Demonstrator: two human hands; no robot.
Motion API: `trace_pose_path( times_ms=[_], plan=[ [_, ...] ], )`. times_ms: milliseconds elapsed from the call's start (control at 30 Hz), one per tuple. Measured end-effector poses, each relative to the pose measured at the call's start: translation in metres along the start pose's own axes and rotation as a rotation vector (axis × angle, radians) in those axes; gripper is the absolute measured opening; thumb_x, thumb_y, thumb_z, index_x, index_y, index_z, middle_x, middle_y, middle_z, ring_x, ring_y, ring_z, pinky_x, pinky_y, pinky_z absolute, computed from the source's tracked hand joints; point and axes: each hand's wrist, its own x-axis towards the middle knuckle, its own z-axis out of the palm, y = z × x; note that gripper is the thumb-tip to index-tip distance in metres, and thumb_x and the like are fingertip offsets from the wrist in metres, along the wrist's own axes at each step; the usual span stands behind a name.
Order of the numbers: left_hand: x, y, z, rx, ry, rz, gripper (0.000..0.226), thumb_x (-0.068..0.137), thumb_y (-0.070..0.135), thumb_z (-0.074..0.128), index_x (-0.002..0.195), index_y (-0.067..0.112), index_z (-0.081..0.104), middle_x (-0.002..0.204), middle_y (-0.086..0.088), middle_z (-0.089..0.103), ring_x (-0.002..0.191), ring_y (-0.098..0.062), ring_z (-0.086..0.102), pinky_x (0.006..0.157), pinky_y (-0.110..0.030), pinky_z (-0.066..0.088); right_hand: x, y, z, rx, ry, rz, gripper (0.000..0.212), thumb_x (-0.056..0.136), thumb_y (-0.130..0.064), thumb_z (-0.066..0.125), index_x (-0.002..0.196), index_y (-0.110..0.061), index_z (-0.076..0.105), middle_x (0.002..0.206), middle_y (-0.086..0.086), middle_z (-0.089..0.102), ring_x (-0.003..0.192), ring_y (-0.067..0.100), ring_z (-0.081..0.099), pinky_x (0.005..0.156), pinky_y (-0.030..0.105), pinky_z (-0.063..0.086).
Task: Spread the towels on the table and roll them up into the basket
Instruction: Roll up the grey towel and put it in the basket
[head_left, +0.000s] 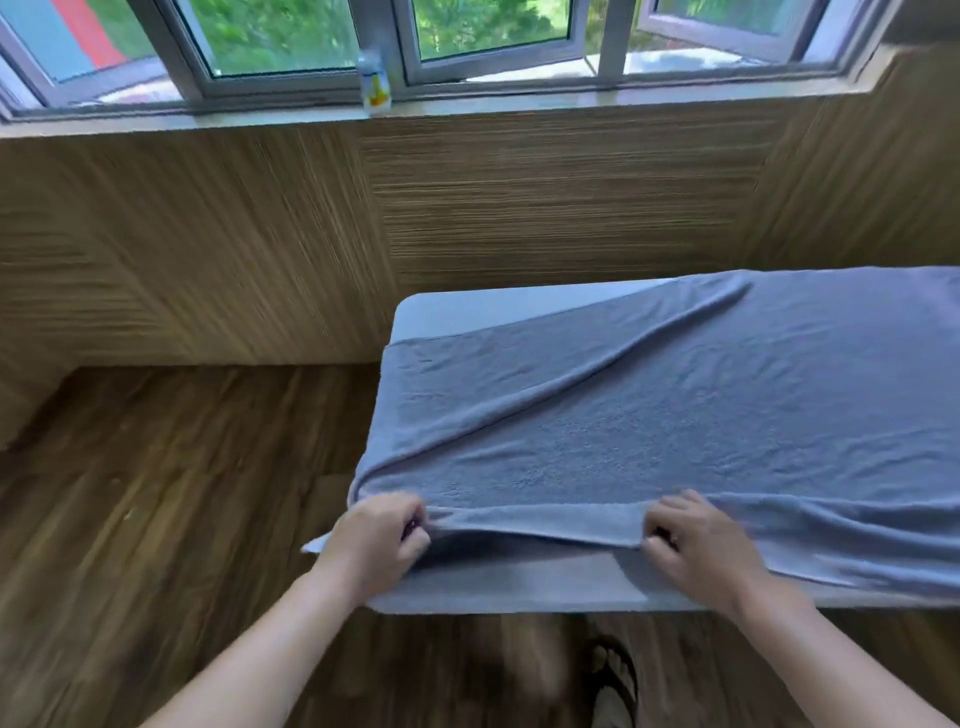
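A large grey-blue towel (649, 415) lies spread over a light table (467, 309), with a long diagonal fold running from its near left corner to the far right. My left hand (382, 540) pinches the towel's near edge at the left corner. My right hand (701, 545) grips the same near edge further right. Between the two hands the edge is lifted slightly off the table. No basket is in view.
The table's left end sits over a wooden floor (156, 493). A wood-panelled wall (467, 208) stands behind, with a window sill holding a small bottle (375, 83). My sandalled foot (613, 675) shows under the table's near edge.
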Motion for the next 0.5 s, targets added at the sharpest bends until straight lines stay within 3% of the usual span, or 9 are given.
trace_pose_path(
  times_ms=[67,167,300,367,500],
  plan=[
    [-0.019,0.000,-0.005,-0.074,-0.142,0.027,0.005,0.079,0.037,0.052,0.078,0.034,0.055,0.072,0.017,0.059,0.067,0.001,0.051,0.061,-0.015,0.037,-0.017,-0.006,-0.001,-0.021,-0.117,0.022,0.014,0.073,-0.040,0.049,0.064,-0.029,0.047,0.067,-0.018,0.047,0.078,0.004,0.044,0.064,0.027,0.041],
    [-0.045,0.002,-0.001,-0.165,-0.356,0.068,0.018,0.081,0.042,0.051,0.080,0.027,0.063,0.075,0.015,0.065,0.072,-0.001,0.058,0.068,-0.026,0.049,-0.040,-0.011,0.004,-0.144,-0.350,0.071,0.021,0.072,-0.045,0.042,0.061,-0.028,0.047,0.066,-0.019,0.047,0.082,0.004,0.047,0.071,0.025,0.038],
    [-0.051,0.008,-0.003,-0.451,-0.500,-0.116,0.018,0.086,0.036,0.059,0.084,0.019,0.068,0.073,-0.001,0.069,0.064,-0.016,0.069,0.056,-0.027,0.054,-0.049,-0.017,0.007,-0.141,-0.438,0.197,0.023,0.069,-0.045,0.042,0.075,-0.027,0.057,0.068,-0.016,0.056,0.073,0.004,0.053,0.069,0.034,0.048],
    [-0.040,0.009,-0.008,-0.500,-0.481,-0.133,0.019,0.086,0.035,0.060,0.083,0.019,0.069,0.075,-0.002,0.071,0.064,-0.016,0.070,0.058,-0.030,0.057,-0.042,-0.017,0.003,-0.111,-0.397,0.244,0.024,0.069,-0.047,0.043,0.076,-0.032,0.061,0.073,-0.017,0.062,0.073,0.002,0.056,0.068,0.031,0.049],
    [0.015,-0.007,-0.030,-0.343,-0.254,-0.116,0.017,0.090,0.041,0.058,0.083,0.030,0.069,0.077,0.016,0.069,0.073,-0.001,0.063,0.070,-0.032,0.054,0.017,-0.023,-0.011,-0.013,-0.210,0.267,0.009,0.075,-0.038,0.060,0.066,-0.038,0.058,0.074,-0.016,0.060,0.074,0.005,0.057,0.068,0.027,0.047]
  ],
)
